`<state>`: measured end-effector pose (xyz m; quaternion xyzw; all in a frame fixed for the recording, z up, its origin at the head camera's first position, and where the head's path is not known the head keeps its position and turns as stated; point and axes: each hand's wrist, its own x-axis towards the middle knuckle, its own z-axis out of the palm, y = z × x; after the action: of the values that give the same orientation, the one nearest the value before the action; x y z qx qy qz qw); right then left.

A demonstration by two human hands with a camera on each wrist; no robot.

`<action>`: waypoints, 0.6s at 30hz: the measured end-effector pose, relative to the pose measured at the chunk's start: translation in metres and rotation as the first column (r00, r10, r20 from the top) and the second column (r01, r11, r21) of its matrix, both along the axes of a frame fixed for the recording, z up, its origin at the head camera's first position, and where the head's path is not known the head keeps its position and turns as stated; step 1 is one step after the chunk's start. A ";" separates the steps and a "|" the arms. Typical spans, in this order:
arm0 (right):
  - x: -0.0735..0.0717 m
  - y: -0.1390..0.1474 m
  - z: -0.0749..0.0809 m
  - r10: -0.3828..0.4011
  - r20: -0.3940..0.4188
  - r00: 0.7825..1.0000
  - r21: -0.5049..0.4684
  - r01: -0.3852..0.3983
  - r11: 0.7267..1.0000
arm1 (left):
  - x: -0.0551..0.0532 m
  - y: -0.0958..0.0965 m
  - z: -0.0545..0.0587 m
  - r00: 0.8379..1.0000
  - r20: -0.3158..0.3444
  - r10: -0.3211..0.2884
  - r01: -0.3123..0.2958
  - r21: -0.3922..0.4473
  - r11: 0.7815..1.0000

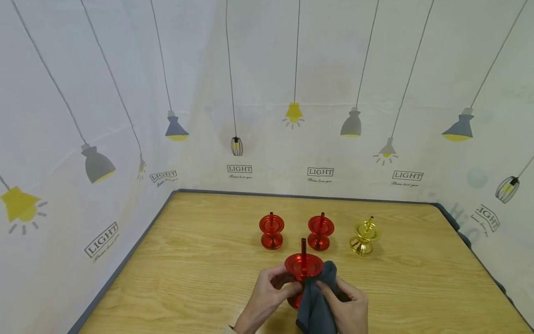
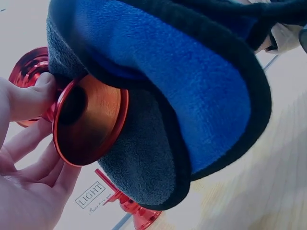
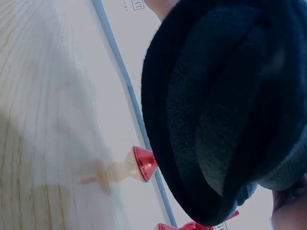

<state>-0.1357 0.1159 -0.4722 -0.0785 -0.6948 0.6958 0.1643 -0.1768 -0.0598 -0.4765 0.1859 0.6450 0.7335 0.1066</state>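
Observation:
Near the table's front my left hand (image 1: 264, 294) grips a red metal candle holder (image 1: 297, 266) by its stem, thumb on the near side. The holder has a round dish with a thin upright tube on top. Its hollow, flared base (image 2: 79, 139) faces the camera in the left wrist view. My right hand (image 1: 353, 308) pinches a dark grey cloth (image 1: 314, 306) against the holder's right side, below the dish. One side of the cloth (image 2: 201, 91) is bright blue with a black edging. In the right wrist view the bunched cloth (image 3: 216, 105) hides most of the work.
Behind the hands stand two more red candle holders (image 1: 272, 239) (image 1: 319, 242) and a gold candle holder (image 1: 361, 246), spaced in a row. The wood-grain table (image 1: 200, 264) is bordered at the back and sides by a white sheet (image 1: 267, 83) printed with lamps.

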 end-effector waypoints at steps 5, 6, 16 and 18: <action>-0.001 0.001 0.000 0.010 -0.008 1.000 -0.007 -0.010 1.000 | 0.001 -0.003 0.002 0.999 0.047 -0.007 0.006 0.028 1.000; -0.001 0.001 0.000 0.011 -0.007 1.000 -0.007 -0.011 1.000 | 0.001 -0.004 0.002 0.998 0.058 -0.001 -0.001 0.031 1.000; -0.002 -0.003 0.002 -0.051 -0.002 0.999 0.012 0.051 0.999 | 0.001 0.003 -0.004 0.995 -0.093 0.033 -0.028 0.054 0.998; -0.001 -0.004 0.001 -0.062 -0.028 0.998 0.020 0.063 0.998 | 0.001 0.005 -0.005 0.989 -0.139 0.050 -0.045 0.039 0.998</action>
<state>-0.1371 0.1119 -0.4710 -0.0888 -0.6968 0.6841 0.1963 -0.1761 -0.0544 -0.4813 0.2233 0.6419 0.7325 0.0402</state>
